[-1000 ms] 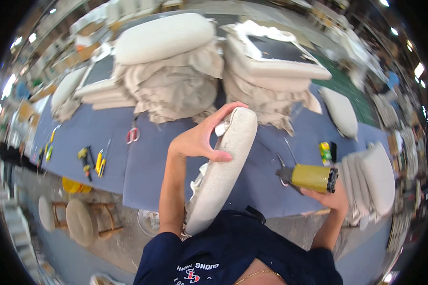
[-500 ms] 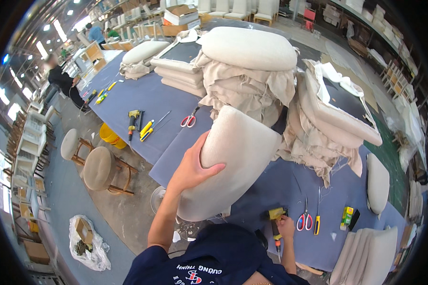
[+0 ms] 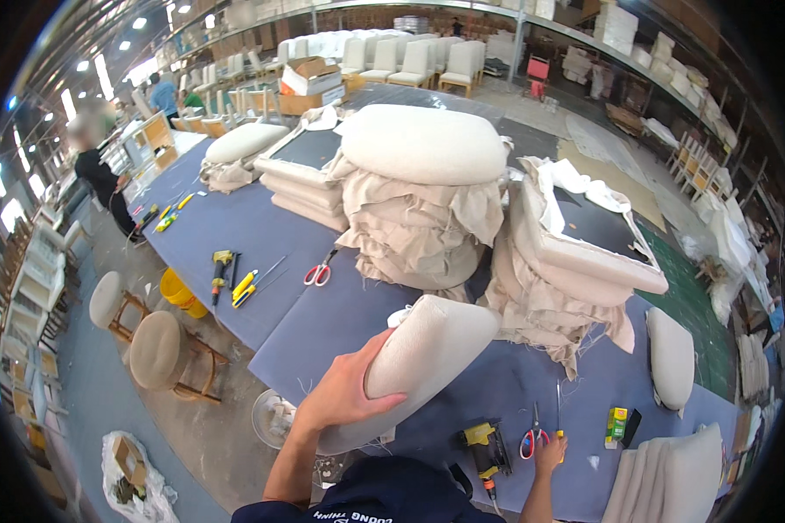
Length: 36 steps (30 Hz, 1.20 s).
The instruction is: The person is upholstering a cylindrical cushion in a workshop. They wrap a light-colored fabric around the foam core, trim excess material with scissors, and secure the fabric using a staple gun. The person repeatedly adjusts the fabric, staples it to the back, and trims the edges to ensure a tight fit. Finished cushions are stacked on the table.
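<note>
Left hand (image 3: 344, 397) clamped on beige seat cushion (image 3: 419, 362), lower centre, tilted over counter (image 3: 340, 322) edge. Right hand (image 3: 549, 453) open, touching red scissors (image 3: 532, 440) lower right. Best to keep cushion steadied before lifting scissors.

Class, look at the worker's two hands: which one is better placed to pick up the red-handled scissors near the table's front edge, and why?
Right. The right hand rests beside the red-handled scissors, seemingly empty, while the left hand is busy gripping the cream seat cushion, farther away.

Bright, even overhead strip lights (image 3: 105, 39); heavy fisheye bending and dark vignette around the long blue-grey padded worktable (image 3: 340, 322).
</note>
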Each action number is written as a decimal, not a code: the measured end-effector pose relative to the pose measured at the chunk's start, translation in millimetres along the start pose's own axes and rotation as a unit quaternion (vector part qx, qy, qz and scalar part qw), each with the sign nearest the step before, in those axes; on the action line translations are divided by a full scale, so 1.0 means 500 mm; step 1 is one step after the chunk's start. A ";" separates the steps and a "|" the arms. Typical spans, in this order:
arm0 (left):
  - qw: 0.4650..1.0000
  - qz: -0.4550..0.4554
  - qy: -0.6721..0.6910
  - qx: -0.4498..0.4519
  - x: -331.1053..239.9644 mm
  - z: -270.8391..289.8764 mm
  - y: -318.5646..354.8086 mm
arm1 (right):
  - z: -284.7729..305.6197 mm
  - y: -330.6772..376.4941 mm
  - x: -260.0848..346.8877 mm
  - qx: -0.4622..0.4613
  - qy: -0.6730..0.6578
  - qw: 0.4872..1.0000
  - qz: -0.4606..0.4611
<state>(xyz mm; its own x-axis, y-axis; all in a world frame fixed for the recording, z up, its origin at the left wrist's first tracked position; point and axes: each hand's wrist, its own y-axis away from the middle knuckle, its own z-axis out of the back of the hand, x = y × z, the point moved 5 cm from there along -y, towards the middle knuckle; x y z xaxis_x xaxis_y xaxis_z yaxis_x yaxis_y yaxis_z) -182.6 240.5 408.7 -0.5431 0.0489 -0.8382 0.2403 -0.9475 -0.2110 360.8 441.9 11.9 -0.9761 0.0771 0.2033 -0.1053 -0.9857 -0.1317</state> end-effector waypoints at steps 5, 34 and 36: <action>0.996 -0.037 0.028 0.076 -0.004 0.007 -0.023 | 0.001 -0.075 -0.034 0.038 -0.015 0.989 -0.142; 0.989 -0.079 -0.126 0.018 -0.014 -0.155 -0.057 | 0.955 -0.150 0.695 -0.073 -0.502 0.750 0.425; 0.987 -0.090 -0.133 0.023 -0.027 -0.176 -0.047 | 0.942 -0.155 0.725 -0.069 -0.483 0.750 0.447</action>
<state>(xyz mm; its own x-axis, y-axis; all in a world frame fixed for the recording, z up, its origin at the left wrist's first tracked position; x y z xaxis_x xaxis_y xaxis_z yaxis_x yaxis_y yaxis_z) -110.2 290.0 380.6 -0.7675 0.1393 -0.6257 0.0872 -0.9443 -0.3173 104.5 475.7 552.7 -0.0815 -0.8155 0.5731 0.4242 -0.5487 -0.7204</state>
